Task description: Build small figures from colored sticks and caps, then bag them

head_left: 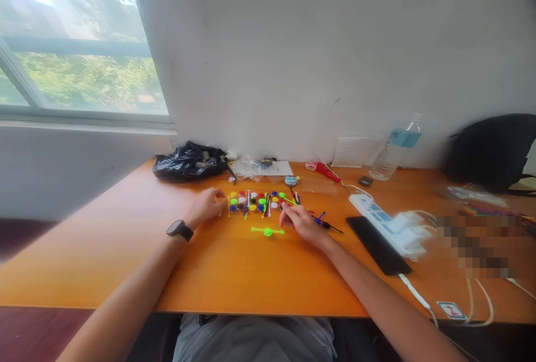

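Note:
Coloured round discs (253, 201) in yellow, red, white, green, black and blue lie in small groups on the table, with thin arrow-tipped sticks (267, 205) between the groups. At the left end of the row, my left hand (207, 207) has its fingers curled together; what they hold, if anything, is too small to name. My right hand (305, 222) is closed at the right end, fingertips beside a red disc; their contents are hidden. In front of the row lies a bright green disc with a green stick (268, 232). Blue and black stick pieces (324, 223) lie right of my right hand.
A black plastic bag (190, 161), a paper sheet (274, 168) and a red-handled tool (327, 171) lie along the wall. To the right are a white power strip (379, 217), a black phone (377, 244) on a cable, a clear bottle (393, 152) and a black bag (492, 152).

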The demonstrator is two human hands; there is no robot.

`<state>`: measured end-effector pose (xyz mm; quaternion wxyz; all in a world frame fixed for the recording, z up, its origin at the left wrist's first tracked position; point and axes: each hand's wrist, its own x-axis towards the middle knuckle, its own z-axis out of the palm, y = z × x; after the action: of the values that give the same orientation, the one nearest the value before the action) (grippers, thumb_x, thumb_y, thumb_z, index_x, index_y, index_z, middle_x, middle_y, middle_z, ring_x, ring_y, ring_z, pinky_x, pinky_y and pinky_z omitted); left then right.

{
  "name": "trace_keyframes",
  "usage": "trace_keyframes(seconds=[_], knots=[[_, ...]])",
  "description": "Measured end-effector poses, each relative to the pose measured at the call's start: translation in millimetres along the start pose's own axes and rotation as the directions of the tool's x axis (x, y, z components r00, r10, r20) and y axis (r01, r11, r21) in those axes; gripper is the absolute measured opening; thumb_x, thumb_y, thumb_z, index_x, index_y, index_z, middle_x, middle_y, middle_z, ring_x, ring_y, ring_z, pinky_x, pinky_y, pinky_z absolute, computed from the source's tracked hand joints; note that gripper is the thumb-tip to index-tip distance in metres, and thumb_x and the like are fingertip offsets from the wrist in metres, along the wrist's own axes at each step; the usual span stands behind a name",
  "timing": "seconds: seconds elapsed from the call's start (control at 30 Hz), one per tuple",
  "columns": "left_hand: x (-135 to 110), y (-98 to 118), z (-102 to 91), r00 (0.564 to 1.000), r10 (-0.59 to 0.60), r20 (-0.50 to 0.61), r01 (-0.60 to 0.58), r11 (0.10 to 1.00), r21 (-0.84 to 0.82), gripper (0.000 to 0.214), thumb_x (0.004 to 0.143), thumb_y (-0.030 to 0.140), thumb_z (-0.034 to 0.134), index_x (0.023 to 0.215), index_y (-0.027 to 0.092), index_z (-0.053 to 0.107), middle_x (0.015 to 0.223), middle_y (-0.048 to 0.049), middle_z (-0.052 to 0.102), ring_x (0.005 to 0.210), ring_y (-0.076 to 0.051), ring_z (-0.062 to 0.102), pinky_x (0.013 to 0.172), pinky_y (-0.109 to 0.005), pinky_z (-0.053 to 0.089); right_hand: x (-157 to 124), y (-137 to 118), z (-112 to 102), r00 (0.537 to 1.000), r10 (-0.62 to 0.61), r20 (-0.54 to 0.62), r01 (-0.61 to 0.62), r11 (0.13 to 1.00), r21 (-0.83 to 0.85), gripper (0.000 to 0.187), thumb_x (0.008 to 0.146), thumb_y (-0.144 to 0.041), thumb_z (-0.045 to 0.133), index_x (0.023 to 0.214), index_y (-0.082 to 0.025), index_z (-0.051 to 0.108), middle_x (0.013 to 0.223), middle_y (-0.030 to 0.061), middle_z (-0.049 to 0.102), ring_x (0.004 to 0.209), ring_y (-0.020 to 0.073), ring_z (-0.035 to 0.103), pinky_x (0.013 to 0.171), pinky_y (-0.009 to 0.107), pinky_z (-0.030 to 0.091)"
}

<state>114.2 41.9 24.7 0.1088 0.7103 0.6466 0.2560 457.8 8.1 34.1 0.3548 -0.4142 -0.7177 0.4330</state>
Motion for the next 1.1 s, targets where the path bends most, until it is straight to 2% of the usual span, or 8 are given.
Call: trace_keyframes(seconds=[0.2, 0.3, 0.4, 0.53, 0.7, 0.8, 0.97, 1.1], knots=[[1.7, -1.7, -3.4, 1.000, 0.008, 0.024, -0.007, 0.999, -0.039, 0.029, 0.086, 0.044, 0.064, 0.099, 0.021, 0.075, 0.101, -0.0080, 0.078, 0.084, -0.025, 0.072, 0.072, -0.032, 0.051, 1.3, 7.9, -1.1, 1.000, -0.008, 0.002, 0.008, 1.000, -0.016, 0.075, 0.101, -0.076, 0.041, 0.064, -0.019, 0.074, 0.054, 0.0011, 0.046, 0.056, 0.0163, 0.044, 0.060, 0.033, 0.033], [1.7, -6.0, -10.1, 0.999, 0.018, 0.049, -0.016, 0.999, -0.045, 0.037, 0.083, 0.043, 0.065, 0.111, 0.020, 0.072, 0.112, -0.0098, 0.076, 0.084, -0.024, 0.072, 0.071, -0.030, 0.052, 1.5, 9.9, -1.2, 1.000, -0.012, 0.000, 0.012, 1.000, -0.002, 0.074, 0.102, -0.074, 0.042, 0.065, -0.019, 0.074, 0.055, 0.0014, 0.048, 0.057, 0.0163, 0.045, 0.061, 0.032, 0.034], [1.5, -13.8, -18.2, 0.991, 0.029, 0.133, -0.024, 0.999, -0.036, 0.053, 0.078, 0.035, 0.067, 0.129, 0.018, 0.066, 0.117, -0.0112, 0.074, 0.086, -0.023, 0.072, 0.070, -0.029, 0.053, 1.2, 9.0, -0.8, 1.000, -0.014, -0.004, 0.014, 1.000, 0.002, 0.073, 0.101, -0.075, 0.044, 0.065, -0.019, 0.073, 0.057, 0.0020, 0.051, 0.058, 0.0163, 0.046, 0.061, 0.032, 0.035], [2.2, -20.9, -24.3, 0.987, -0.007, 0.159, 0.010, 1.000, -0.018, 0.055, 0.079, 0.030, 0.063, 0.133, 0.016, 0.064, 0.114, -0.0123, 0.074, 0.087, -0.024, 0.072, 0.070, -0.029, 0.054, 0.7, 8.8, -0.4, 1.000, -0.020, -0.006, 0.019, 0.999, -0.025, 0.074, 0.102, -0.075, 0.042, 0.066, -0.019, 0.074, 0.057, 0.0022, 0.053, 0.058, 0.0164, 0.047, 0.061, 0.032, 0.036], [1.7, -12.7, -26.6, 0.996, -0.019, 0.089, 0.018, 1.000, 0.014, 0.033, 0.089, 0.023, 0.047, 0.112, 0.018, 0.070, 0.104, -0.0103, 0.077, 0.089, -0.025, 0.071, 0.076, -0.031, 0.052, 1.0, 12.2, -0.6, 1.000, -0.018, -0.004, 0.018, 0.999, -0.030, 0.073, 0.102, -0.074, 0.043, 0.066, -0.019, 0.073, 0.059, 0.0030, 0.056, 0.059, 0.0167, 0.049, 0.062, 0.032, 0.037], [-0.7, -4.5, -28.5, 0.998, 0.016, 0.067, -0.020, 0.998, 0.068, 0.030, 0.095, 0.025, 0.038, 0.095, 0.021, 0.068, 0.098, -0.0085, 0.076, 0.086, -0.024, 0.070, 0.073, -0.031, 0.048, 1.0, 12.2, -0.7, 1.000, -0.022, -0.005, 0.022, 0.999, -0.027, 0.073, 0.102, -0.073, 0.043, 0.066, -0.018, 0.074, 0.059, 0.0026, 0.055, 0.059, 0.0167, 0.049, 0.062, 0.032, 0.037], [-5.2, 3.1, -28.0, 0.991, 0.074, 0.111, -0.089, 0.987, 0.135, 0.029, 0.091, 0.050, 0.058, 0.090, 0.023, 0.068, 0.082, -0.0047, 0.074, 0.072, -0.022, 0.067, 0.060, -0.029, 0.039, 0.7, 11.5, -0.7, 1.000, -0.021, -0.008, 0.021, 0.999, -0.025, 0.072, 0.103, -0.072, 0.044, 0.066, -0.018, 0.074, 0.058, 0.0024, 0.053, 0.059, 0.0166, 0.049, 0.062, 0.032, 0.036], [-6.0, 3.7, -21.7, 0.988, 0.072, 0.136, -0.101, 0.971, 0.215, 0.030, 0.087, 0.051, 0.064, 0.077, 0.024, 0.071, 0.078, -0.0049, 0.075, 0.072, -0.023, 0.069, 0.059, -0.029, 0.037, 0.8, 13.0, -0.4, 1.000, -0.018, -0.013, 0.018, 1.000, -0.024, 0.071, 0.102, -0.072, 0.044, 0.066, -0.019, 0.074, 0.058, 0.0024, 0.054, 0.057, 0.0165, 0.047, 0.061, 0.032, 0.035]])
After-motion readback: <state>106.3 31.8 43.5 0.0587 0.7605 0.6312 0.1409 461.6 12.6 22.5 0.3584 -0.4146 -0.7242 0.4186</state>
